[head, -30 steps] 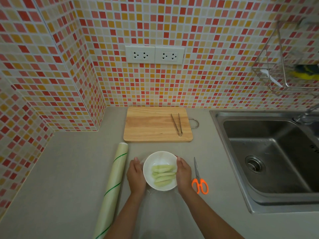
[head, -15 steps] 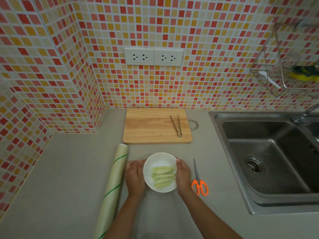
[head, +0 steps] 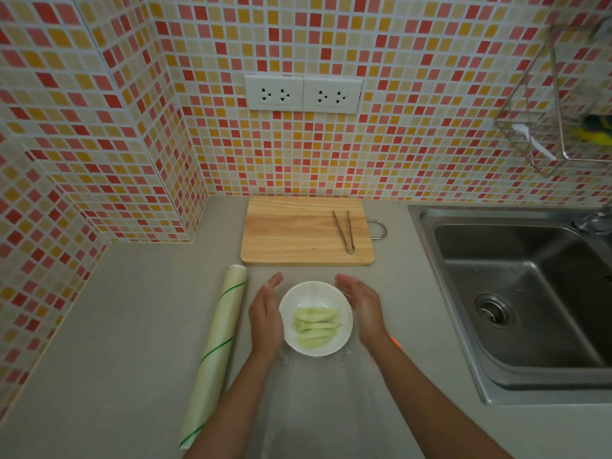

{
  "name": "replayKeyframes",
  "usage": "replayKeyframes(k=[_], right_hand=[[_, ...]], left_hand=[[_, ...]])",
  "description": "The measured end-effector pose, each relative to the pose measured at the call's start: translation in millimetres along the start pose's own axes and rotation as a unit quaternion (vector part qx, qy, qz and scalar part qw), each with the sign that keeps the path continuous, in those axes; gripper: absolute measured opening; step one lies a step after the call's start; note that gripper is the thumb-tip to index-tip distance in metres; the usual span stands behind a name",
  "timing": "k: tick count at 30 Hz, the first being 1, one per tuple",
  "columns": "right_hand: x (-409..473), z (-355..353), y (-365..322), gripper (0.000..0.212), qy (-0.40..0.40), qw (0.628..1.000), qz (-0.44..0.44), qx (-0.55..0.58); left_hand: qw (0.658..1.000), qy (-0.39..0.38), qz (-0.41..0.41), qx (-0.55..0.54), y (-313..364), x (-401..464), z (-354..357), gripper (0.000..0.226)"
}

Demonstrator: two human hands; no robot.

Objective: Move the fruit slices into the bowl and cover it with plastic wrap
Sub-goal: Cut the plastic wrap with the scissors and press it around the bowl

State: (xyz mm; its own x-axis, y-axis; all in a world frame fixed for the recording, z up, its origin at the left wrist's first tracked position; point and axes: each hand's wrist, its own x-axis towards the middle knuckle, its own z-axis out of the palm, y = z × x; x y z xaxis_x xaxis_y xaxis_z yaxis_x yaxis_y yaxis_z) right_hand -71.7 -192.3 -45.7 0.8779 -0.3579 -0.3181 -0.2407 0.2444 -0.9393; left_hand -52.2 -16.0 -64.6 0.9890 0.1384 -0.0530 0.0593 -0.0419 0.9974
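A white bowl (head: 314,293) sits on the counter near me, with several pale green fruit slices (head: 316,326) lying inside. A sheet of clear plastic wrap (head: 318,385) lies over the bowl and trails toward me across the counter. My left hand (head: 266,318) stands flat along the bowl's left side, fingers straight. My right hand (head: 362,308) stands along the right side, fingers straight and a little off the rim. The roll of plastic wrap (head: 217,352) lies to the left of my left hand.
A wooden cutting board (head: 298,231) lies behind the bowl, with metal tongs (head: 344,231) on its right part. Orange scissors (head: 394,341) peek out behind my right wrist. A steel sink (head: 530,293) fills the right. Tiled walls close the back and left.
Both hands have slid forward along the bowl's sides and straightened, fingers now pointing away from me. The view has shifted slightly.
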Motion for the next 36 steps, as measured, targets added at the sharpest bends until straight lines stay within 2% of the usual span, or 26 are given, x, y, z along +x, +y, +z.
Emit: replayKeyframes(k=[3, 7, 10, 13, 16, 18, 20, 22, 26, 33, 36], right_hand=[[3, 8, 0, 0.026, -0.072, 0.997, 0.025, -0.016], [1, 5, 11, 0.030, -0.097, 0.993, 0.065, 0.024], [-1, 5, 16, 0.041, -0.091, 0.986, 0.130, 0.054], [-2, 7, 16, 0.047, -0.052, 0.989, 0.137, 0.016], [-5, 8, 12, 0.049, -0.048, 0.992, 0.116, -0.030], [-5, 7, 10, 0.045, -0.047, 0.996, 0.072, -0.038], [-4, 6, 8, 0.041, -0.021, 0.999, 0.029, -0.034], [-4, 6, 3, 0.039, -0.030, 0.999, 0.013, -0.028], [-6, 9, 3, 0.039, -0.065, 0.997, 0.036, -0.015], [-6, 9, 10, 0.049, -0.080, 0.993, 0.073, -0.055], [-7, 9, 12, 0.053, -0.077, 0.992, 0.077, -0.060]], left_hand=[[0.992, -0.040, -0.106, -0.058, 3, -1, 13, 0.043], [0.971, -0.072, -0.191, -0.121, 4, 7, 14, 0.059], [0.958, -0.104, -0.230, -0.139, 8, 10, 12, 0.078], [0.945, -0.133, -0.265, -0.138, 9, 14, 11, 0.086], [0.953, -0.168, -0.239, -0.076, 13, 18, 7, 0.090], [0.972, -0.137, -0.188, -0.021, 14, 19, 4, 0.083], [0.985, -0.090, -0.143, -0.024, 15, 17, 0, 0.071], [0.988, -0.096, -0.123, -0.018, 12, 10, 3, 0.061], [0.982, -0.100, -0.155, -0.044, 4, -1, 11, 0.049], [0.976, -0.105, -0.186, -0.031, 1, 6, 11, 0.060], [0.971, -0.141, -0.195, 0.003, 6, 9, 9, 0.068]])
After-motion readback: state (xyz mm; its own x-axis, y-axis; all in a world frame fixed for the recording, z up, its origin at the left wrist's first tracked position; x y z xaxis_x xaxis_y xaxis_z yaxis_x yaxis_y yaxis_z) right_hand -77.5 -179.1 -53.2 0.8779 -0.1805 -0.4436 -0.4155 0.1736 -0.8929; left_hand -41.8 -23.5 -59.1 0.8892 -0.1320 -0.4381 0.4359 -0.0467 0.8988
